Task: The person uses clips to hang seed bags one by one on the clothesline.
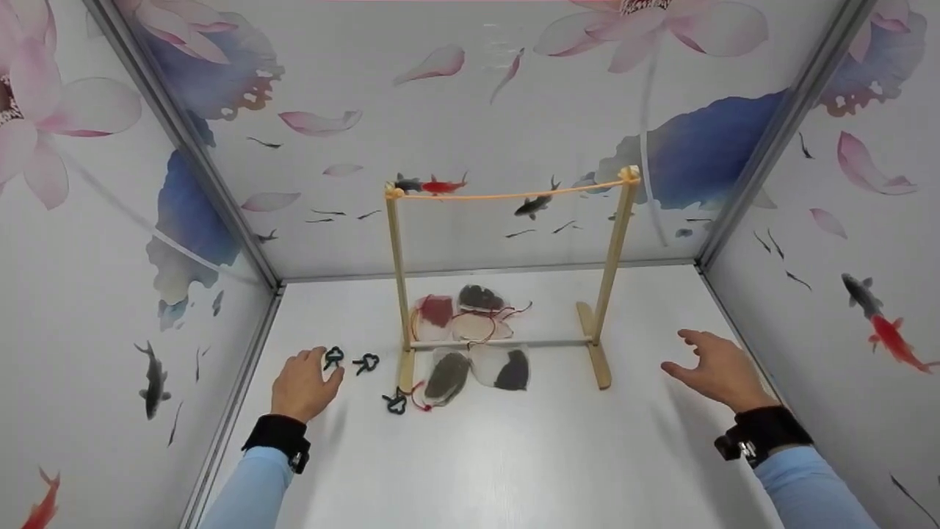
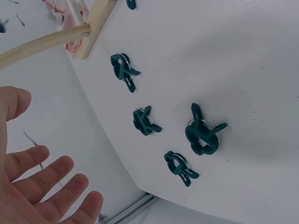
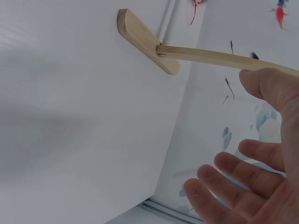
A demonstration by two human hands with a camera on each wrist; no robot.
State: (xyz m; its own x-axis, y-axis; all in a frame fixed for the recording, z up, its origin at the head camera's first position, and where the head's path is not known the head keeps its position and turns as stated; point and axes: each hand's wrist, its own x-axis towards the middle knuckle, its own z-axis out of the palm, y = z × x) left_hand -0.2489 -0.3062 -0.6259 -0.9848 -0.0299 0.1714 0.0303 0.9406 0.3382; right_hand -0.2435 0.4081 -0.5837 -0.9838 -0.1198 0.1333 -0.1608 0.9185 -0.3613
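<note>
My left hand (image 1: 305,383) hovers at the left of the table with its fingers spread and holds nothing. Several dark green spring clips (image 2: 202,135) lie near it; in the head view, one clip (image 1: 367,363) is just to its right. My right hand (image 1: 718,369), likewise empty with fingers apart, is over the right side. Between the hands stands a wooden frame (image 1: 615,253) with an orange cord (image 1: 507,195) strung across its two posts. Small sheer pouches with red drawstrings, including a dark-filled pouch (image 1: 446,378) and a reddish pouch (image 1: 437,311), lie around its lower bar.
White panels printed with flowers and fish enclose the table (image 1: 470,463) at the back and both sides. A metal corner rail (image 1: 183,139) runs up at the left. The frame's right foot (image 3: 147,42) rests on the table below my right hand.
</note>
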